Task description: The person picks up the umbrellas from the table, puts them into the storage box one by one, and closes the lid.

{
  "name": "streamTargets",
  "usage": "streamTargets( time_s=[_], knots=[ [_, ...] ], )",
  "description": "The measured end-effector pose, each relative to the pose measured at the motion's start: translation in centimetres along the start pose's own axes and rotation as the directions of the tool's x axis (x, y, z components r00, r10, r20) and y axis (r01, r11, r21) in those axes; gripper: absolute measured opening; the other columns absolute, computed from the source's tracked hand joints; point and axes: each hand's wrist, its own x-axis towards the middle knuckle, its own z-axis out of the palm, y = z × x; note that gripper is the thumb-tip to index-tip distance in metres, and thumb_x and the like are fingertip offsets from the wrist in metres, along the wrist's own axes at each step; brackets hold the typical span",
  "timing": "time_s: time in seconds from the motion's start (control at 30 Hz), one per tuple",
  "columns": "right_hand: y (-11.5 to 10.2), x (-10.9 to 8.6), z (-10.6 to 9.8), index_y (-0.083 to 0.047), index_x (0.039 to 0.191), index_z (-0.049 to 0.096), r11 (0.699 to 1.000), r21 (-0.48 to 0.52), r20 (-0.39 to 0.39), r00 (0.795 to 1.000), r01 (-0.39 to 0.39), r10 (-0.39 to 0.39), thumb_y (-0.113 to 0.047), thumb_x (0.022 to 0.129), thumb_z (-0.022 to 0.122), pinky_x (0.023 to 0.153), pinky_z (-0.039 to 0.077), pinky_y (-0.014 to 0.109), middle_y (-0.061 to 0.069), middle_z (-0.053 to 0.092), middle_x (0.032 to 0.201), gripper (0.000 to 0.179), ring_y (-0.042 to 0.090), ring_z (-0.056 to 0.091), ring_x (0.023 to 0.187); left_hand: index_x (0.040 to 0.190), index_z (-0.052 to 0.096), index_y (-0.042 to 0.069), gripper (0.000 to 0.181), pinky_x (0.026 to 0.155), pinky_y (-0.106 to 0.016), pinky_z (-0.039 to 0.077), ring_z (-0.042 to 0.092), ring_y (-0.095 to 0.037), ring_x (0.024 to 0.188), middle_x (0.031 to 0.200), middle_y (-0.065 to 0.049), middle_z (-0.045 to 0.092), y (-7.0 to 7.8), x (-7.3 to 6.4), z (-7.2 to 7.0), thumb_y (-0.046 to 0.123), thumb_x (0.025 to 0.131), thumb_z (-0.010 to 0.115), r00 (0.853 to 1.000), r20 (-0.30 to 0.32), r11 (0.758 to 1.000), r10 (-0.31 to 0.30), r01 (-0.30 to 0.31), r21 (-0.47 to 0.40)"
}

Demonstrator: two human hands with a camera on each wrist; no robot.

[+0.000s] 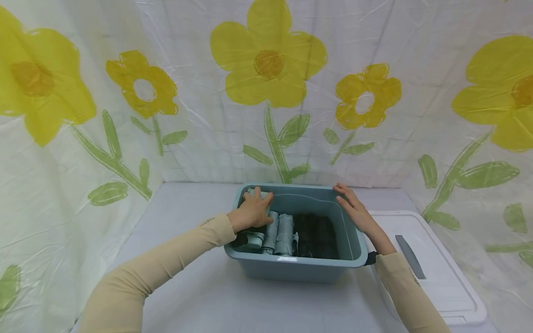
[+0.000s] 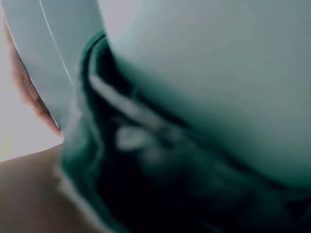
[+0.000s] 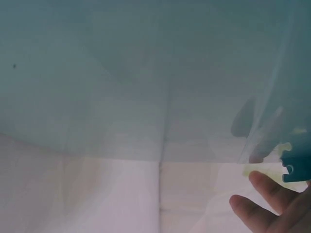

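Note:
A grey-blue plastic storage bin (image 1: 291, 272) stands on the table, with rolled cloths inside. My left hand (image 1: 254, 212) reaches into its left end from above and grips a pale green rolled cloth (image 1: 264, 194), fingers bent over it. Close up in the left wrist view, the green cloth (image 2: 80, 141) looks blurred, its folded layers showing. Beside that hand lie light grey-blue rolls (image 1: 285, 233), then black rolls (image 1: 314, 235) farther right. My right hand (image 1: 356, 213) rests at the bin's right rim with extended fingers; the right wrist view shows its fingers (image 3: 252, 213) beside the bin wall.
A white lid (image 1: 447, 289) with a grey handle (image 1: 410, 256) lies on the table to the right of the bin, partly under the right forearm. Behind the pale tabletop (image 1: 187, 286) hangs a white curtain (image 1: 200, 138) printed with yellow flowers.

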Motion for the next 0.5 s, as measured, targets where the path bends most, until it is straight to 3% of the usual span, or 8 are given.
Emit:
streamTargets(
  time_s=[0.33,0.5],
  knots=[
    [-0.2,-0.1,0.0,0.008,0.139,0.03,1.0,-0.015,-0.006,1.0,0.019,-0.019,-0.013,0.101,0.036,0.103,0.014,0.066,0.027,0.014,0.149,0.044,0.045,0.01,0.137,0.112,0.038,0.011,0.045,0.085,-0.048,0.029,0.037,-0.035,0.101,0.117,-0.023,0.034,0.0,0.3,0.6,0.041,0.087,0.061,1.0,0.014,1.0,0.005,-0.006,0.013],
    [0.9,0.3,0.1,0.007,0.14,0.031,1.0,-0.004,-0.006,1.0,0.028,-0.028,-0.013,0.1,0.037,0.103,0.013,0.066,0.026,0.014,0.15,0.044,0.045,0.01,0.138,0.116,0.039,0.009,0.049,0.088,-0.051,0.03,0.038,-0.035,0.102,0.117,-0.024,0.036,0.1,0.2,1.2,0.04,0.086,0.063,1.0,0.02,1.0,0.002,-0.002,0.009]
  ],
)
